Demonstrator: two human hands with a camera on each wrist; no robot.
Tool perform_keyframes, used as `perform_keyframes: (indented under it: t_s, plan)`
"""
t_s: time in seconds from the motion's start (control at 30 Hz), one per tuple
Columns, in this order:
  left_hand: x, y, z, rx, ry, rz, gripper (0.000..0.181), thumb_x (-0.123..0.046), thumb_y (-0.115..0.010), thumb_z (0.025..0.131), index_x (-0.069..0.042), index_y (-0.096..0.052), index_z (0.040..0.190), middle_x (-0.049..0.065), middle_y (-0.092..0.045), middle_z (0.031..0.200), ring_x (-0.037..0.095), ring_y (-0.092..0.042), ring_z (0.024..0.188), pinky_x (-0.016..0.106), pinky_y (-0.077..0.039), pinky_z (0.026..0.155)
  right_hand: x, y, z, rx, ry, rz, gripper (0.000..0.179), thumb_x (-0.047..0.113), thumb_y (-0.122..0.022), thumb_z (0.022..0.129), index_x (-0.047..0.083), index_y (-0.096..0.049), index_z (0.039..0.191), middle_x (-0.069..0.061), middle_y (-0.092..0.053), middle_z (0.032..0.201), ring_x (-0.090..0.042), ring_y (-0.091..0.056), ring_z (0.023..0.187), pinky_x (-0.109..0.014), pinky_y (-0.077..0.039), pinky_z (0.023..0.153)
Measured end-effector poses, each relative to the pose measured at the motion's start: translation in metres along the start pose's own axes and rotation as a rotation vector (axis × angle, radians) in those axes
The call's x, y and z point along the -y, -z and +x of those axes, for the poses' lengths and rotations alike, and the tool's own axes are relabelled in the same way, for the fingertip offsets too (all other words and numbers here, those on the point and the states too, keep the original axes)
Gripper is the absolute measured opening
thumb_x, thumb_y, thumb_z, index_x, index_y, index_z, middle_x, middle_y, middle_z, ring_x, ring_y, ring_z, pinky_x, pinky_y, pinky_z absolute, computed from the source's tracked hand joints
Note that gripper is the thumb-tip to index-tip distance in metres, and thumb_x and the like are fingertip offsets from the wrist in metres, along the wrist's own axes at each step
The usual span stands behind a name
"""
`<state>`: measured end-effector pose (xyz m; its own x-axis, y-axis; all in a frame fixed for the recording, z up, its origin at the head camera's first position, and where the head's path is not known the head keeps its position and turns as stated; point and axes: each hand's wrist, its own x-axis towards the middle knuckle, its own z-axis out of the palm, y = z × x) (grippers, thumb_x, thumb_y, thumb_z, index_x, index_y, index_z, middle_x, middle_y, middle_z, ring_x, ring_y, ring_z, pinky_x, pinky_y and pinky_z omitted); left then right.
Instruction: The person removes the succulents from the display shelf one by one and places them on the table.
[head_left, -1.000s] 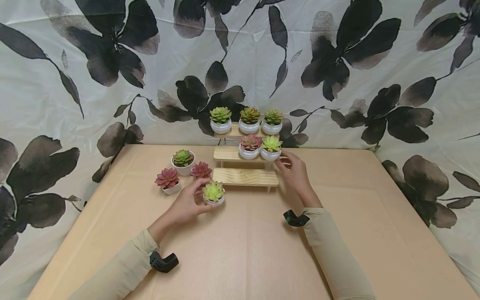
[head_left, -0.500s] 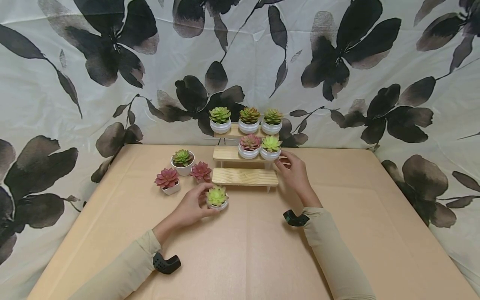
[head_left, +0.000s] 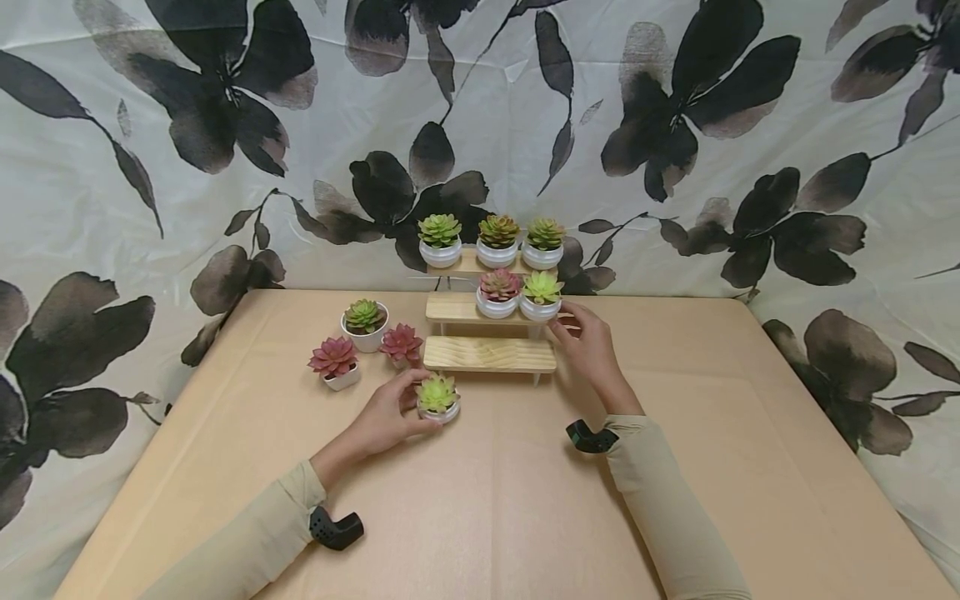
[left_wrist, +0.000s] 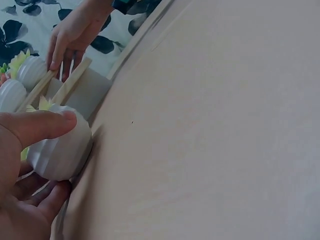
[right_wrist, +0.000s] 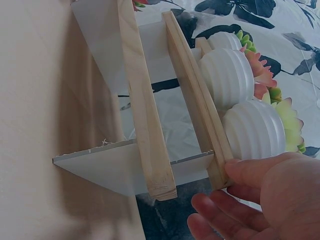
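Observation:
My left hand (head_left: 388,412) holds a yellow-green succulent (head_left: 437,393) in a white pot, in front of the three-tier wooden plant stand (head_left: 490,356). In the left wrist view, thumb and fingers grip its ribbed white pot (left_wrist: 64,145), which is tilted there. My right hand (head_left: 588,346) pinches the right end of the stand's middle shelf (right_wrist: 197,95), thumb by the pot above and fingers below. On that shelf stand a pink succulent (head_left: 500,287) and a yellow-green succulent (head_left: 542,290). Three green succulents (head_left: 498,233) line the top shelf; the lowest holds none.
Left of the stand are a green succulent (head_left: 365,318), a red succulent (head_left: 333,360) and another red succulent (head_left: 402,343) close to the lowest shelf. A floral cloth (head_left: 517,125) hangs behind the table (head_left: 480,517).
My left hand has moved slightly right and toward the front with the potted succulent. The right hand has stayed at the shelf end.

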<state>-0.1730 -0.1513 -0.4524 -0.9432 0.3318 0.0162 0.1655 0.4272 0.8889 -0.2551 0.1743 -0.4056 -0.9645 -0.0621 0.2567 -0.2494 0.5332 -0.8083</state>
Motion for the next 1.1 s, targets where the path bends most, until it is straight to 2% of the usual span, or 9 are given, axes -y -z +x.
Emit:
perform_keyframes:
  t_s: [0.13, 0.3, 0.43, 0.6, 0.83, 1.1]
  plan:
    - [0.001, 0.005, -0.004, 0.023, 0.004, -0.090, 0.072, -0.018, -0.084, 0.075, -0.010, -0.047, 0.137, 0.018, -0.048, 0.142, 0.036, -0.058, 0.122, 0.041, -0.050, 0.104, 0.001, 0.000, 0.000, 0.002, -0.002, 0.003, 0.040, 0.015, -0.061, 0.095, 0.002, -0.055, 0.133, -0.019, -0.058, 0.132, -0.035, -0.062, 0.114, -0.044, -0.055, 0.098]
    - [0.006, 0.012, -0.007, 0.040, -0.002, -0.187, 0.066, -0.011, -0.080, 0.079, -0.008, -0.049, 0.136, 0.020, -0.050, 0.139, 0.036, -0.059, 0.120, 0.035, -0.053, 0.101, -0.001, 0.000, 0.000, -0.007, 0.001, 0.003, 0.040, 0.015, -0.062, 0.095, 0.003, -0.056, 0.132, -0.018, -0.058, 0.132, -0.034, -0.062, 0.113, -0.043, -0.056, 0.097]
    - [0.009, 0.013, -0.007, 0.039, 0.004, -0.201, 0.060, -0.010, -0.077, 0.081, -0.004, -0.049, 0.135, 0.022, -0.054, 0.132, 0.036, -0.060, 0.118, 0.030, -0.054, 0.098, -0.003, 0.000, 0.001, -0.012, 0.004, -0.004, 0.040, 0.016, -0.062, 0.095, 0.004, -0.056, 0.132, -0.017, -0.058, 0.132, -0.034, -0.062, 0.113, -0.044, -0.056, 0.097]
    - [0.007, 0.012, -0.007, 0.029, 0.007, -0.220, 0.057, -0.004, -0.075, 0.081, -0.001, -0.051, 0.132, 0.023, -0.053, 0.132, 0.036, -0.062, 0.115, 0.025, -0.056, 0.094, -0.005, 0.000, 0.000, -0.014, 0.004, -0.001, 0.040, 0.015, -0.062, 0.095, 0.003, -0.056, 0.132, -0.018, -0.058, 0.132, -0.034, -0.062, 0.113, -0.044, -0.056, 0.096]
    - [0.005, 0.007, -0.003, 0.038, -0.016, -0.249, 0.054, 0.000, -0.074, 0.081, 0.003, -0.050, 0.130, 0.027, -0.052, 0.132, 0.039, -0.062, 0.114, 0.026, -0.057, 0.092, -0.003, 0.001, 0.001, -0.015, 0.009, -0.002, 0.040, 0.014, -0.062, 0.095, 0.002, -0.056, 0.132, -0.018, -0.059, 0.131, -0.033, -0.063, 0.112, -0.043, -0.056, 0.096]
    - [0.001, -0.004, 0.004, 0.065, -0.019, -0.253, 0.053, -0.002, -0.074, 0.082, 0.001, -0.052, 0.130, 0.024, -0.050, 0.134, 0.037, -0.061, 0.116, 0.027, -0.056, 0.094, 0.001, 0.001, 0.000, -0.007, 0.010, -0.005, 0.040, 0.014, -0.062, 0.095, 0.000, -0.055, 0.132, -0.020, -0.058, 0.131, -0.035, -0.063, 0.113, -0.044, -0.056, 0.097]
